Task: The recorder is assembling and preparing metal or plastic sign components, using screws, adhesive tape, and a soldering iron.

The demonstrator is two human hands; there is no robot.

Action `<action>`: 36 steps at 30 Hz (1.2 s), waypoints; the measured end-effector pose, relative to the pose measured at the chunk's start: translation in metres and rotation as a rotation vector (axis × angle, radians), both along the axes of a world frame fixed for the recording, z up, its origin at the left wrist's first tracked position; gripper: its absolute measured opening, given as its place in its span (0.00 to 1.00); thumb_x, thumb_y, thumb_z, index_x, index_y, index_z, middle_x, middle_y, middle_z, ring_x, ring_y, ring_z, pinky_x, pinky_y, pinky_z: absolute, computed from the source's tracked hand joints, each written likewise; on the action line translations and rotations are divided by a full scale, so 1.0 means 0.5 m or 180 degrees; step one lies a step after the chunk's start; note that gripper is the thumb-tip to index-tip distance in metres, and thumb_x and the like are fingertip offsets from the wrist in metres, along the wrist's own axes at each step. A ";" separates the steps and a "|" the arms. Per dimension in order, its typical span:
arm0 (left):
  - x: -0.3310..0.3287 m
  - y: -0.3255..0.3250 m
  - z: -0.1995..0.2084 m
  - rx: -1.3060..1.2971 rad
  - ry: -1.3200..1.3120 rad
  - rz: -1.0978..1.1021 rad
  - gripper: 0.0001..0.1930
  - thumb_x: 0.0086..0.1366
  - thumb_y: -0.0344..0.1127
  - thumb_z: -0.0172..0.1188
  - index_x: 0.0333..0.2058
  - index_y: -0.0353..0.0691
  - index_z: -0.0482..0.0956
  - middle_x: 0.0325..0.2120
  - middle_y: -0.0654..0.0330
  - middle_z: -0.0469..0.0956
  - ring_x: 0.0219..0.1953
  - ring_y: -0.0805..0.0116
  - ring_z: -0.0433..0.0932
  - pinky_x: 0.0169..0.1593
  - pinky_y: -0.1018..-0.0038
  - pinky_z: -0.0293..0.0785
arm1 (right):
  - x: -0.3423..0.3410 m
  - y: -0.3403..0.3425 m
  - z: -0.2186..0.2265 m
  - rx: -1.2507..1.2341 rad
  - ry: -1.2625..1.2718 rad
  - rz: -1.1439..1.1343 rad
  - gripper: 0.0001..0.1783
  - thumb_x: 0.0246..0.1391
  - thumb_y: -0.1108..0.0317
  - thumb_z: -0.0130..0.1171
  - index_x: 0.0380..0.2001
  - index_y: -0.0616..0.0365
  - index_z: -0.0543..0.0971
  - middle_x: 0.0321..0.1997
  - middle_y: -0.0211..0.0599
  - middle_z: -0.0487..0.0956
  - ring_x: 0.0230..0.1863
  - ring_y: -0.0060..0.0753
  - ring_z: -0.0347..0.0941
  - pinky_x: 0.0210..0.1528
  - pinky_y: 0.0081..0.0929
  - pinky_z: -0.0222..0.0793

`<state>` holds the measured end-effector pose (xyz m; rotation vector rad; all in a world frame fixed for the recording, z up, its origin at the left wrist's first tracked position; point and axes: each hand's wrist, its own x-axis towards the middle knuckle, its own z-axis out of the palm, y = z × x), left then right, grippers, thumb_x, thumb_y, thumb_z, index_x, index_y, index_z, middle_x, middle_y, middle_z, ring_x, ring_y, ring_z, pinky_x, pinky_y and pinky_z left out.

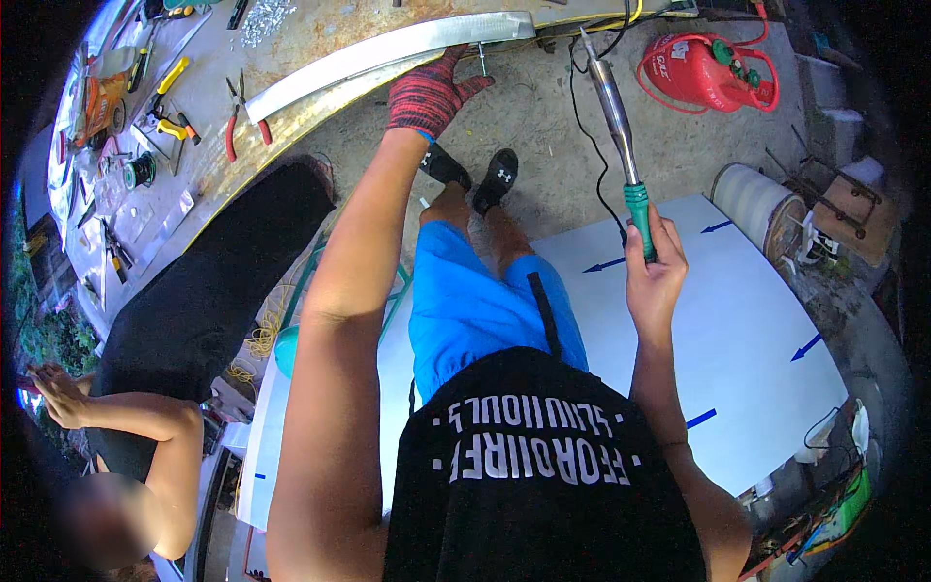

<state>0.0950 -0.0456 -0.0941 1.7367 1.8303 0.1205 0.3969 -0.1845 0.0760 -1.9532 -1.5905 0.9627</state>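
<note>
In my bare right hand (656, 262) is a soldering iron (613, 109) with a green handle and a long metal barrel, held upright with its tip pointing away from me. A black cord trails beside it. My left hand (430, 95), in a red and black knit glove, is at the edge of the workbench, against a long, slightly curved silver metal strip (388, 56). Its fingers curl at the strip's near edge, their tips partly hidden, while the thumb sticks out to the right. Just above the thumb, a thin metal pin (482, 60) hangs from the strip.
Pliers with red handles (233, 126), a solder spool (140, 172) and yellow-handled tools (173, 76) lie on the workbench (208, 145). A red gas cylinder (684, 73) is on the floor, right. Behind me lies a white panel (747, 291). Another person (194, 291) stands at left.
</note>
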 end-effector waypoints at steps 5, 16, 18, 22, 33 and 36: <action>-0.002 0.001 -0.008 0.0242 0.0236 -0.0140 0.42 0.58 0.73 0.57 0.65 0.55 0.68 0.60 0.48 0.72 0.62 0.46 0.71 0.62 0.54 0.69 | 0.007 -0.002 -0.011 0.0063 0.0041 0.0003 0.21 0.59 0.77 0.58 0.56 0.65 0.77 0.35 0.36 0.76 0.33 0.23 0.72 0.37 0.22 0.70; -0.008 -0.007 -0.025 0.0163 -0.0032 -0.0009 0.46 0.58 0.69 0.60 0.69 0.53 0.58 0.31 0.50 0.83 0.38 0.48 0.83 0.44 0.58 0.77 | 0.014 0.005 -0.004 -0.0009 0.0087 -0.0109 0.21 0.59 0.77 0.59 0.56 0.64 0.78 0.34 0.34 0.75 0.33 0.22 0.71 0.36 0.21 0.68; -0.006 -0.013 -0.005 -0.0041 -0.0121 0.0043 0.47 0.58 0.67 0.62 0.70 0.55 0.56 0.31 0.50 0.83 0.38 0.49 0.83 0.44 0.58 0.77 | 0.013 0.007 -0.001 -0.0044 0.0223 -0.0253 0.20 0.60 0.77 0.59 0.56 0.64 0.78 0.34 0.33 0.75 0.33 0.20 0.70 0.35 0.20 0.68; -0.011 -0.045 0.030 -0.0073 -0.0469 0.0238 0.46 0.61 0.57 0.65 0.72 0.62 0.50 0.31 0.51 0.83 0.35 0.50 0.83 0.41 0.59 0.77 | 0.018 0.013 0.002 -0.0040 0.0198 -0.0259 0.20 0.60 0.77 0.58 0.56 0.64 0.78 0.35 0.32 0.75 0.33 0.19 0.70 0.35 0.20 0.67; -0.115 -0.031 0.087 0.2075 0.0775 0.0093 0.24 0.50 0.45 0.73 0.48 0.54 0.81 0.39 0.54 0.80 0.43 0.49 0.77 0.46 0.54 0.71 | 0.020 0.042 0.032 0.0042 0.0360 -0.0387 0.19 0.62 0.77 0.57 0.56 0.67 0.77 0.37 0.31 0.75 0.33 0.17 0.69 0.34 0.17 0.67; -0.128 0.004 0.098 0.2090 0.0828 0.0051 0.27 0.52 0.48 0.70 0.52 0.57 0.79 0.43 0.57 0.78 0.49 0.52 0.75 0.52 0.54 0.66 | 0.027 0.044 0.033 0.0180 0.0302 -0.0309 0.18 0.63 0.76 0.57 0.56 0.68 0.77 0.38 0.32 0.75 0.32 0.17 0.69 0.33 0.17 0.66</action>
